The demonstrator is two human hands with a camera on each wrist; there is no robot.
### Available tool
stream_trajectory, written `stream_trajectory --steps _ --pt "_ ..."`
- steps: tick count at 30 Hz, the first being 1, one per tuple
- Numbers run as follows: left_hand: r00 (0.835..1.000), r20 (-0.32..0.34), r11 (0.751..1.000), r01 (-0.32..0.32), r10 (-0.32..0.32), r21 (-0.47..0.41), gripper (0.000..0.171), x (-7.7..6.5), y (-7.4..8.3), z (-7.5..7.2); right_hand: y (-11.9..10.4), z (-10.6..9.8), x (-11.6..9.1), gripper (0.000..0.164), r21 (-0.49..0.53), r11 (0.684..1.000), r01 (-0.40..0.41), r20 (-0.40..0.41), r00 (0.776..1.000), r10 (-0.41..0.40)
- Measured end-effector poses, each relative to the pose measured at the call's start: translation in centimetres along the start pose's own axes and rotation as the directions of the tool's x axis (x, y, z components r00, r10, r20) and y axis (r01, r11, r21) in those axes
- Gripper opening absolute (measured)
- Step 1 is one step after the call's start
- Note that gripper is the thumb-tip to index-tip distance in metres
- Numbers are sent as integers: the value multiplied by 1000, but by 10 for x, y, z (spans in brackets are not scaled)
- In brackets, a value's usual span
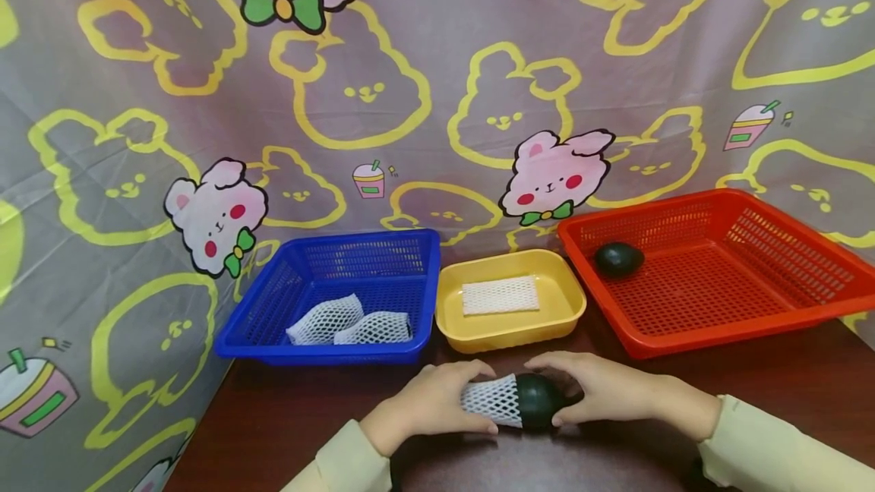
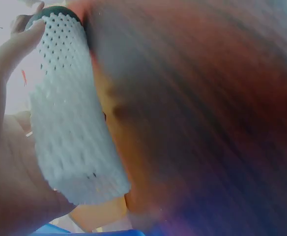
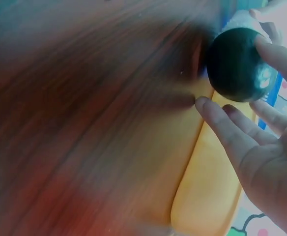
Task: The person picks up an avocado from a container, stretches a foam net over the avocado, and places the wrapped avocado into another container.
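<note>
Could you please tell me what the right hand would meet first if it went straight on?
The right hand would likely meet the fruit, whose bare end faces it; they may already touch.

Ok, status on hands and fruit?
Left hand gripping foam net. Right hand at bare end of dark fruit. Fruit partly inside net. Nothing visibly in the way.

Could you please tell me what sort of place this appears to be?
This looks like an indoor tabletop workspace, perhaps staged: a cartoon-print cloth hangs behind a dark table, which bears a blue basket, a yellow tray and a red basket.
</note>
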State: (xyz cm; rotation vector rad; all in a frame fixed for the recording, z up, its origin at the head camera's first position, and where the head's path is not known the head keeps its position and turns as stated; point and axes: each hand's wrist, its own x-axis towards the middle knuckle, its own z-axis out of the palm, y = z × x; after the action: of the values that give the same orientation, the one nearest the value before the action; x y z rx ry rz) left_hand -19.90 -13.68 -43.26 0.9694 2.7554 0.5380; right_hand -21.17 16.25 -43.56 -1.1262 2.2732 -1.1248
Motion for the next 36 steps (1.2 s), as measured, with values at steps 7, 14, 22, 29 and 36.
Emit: stream_trajectory --steps 7,14,22,29,36 --pt "1000 -3 1000 -20 20 5 63 2 1 2 2 0 -1 51 67 996 58 12 998 -59" --pt "995 -19 991 -95 97 95 59 8 8 7 -7 7 -1 52 19 1000 -9 -24 1000 9" --pt "983 16 964 -180 181 196 58 11 20 4 -19 22 -5 51 -91 995 -28 -100 995 19" --pt "967 11 936 -251 256 248 58 16 23 6 -22 32 -5 49 -167 986 -26 -185 983 -6" --pt "955 1 925 -286 295 251 62 18 25 11 -25 33 -3 50 -208 978 -8 -215 976 -38"
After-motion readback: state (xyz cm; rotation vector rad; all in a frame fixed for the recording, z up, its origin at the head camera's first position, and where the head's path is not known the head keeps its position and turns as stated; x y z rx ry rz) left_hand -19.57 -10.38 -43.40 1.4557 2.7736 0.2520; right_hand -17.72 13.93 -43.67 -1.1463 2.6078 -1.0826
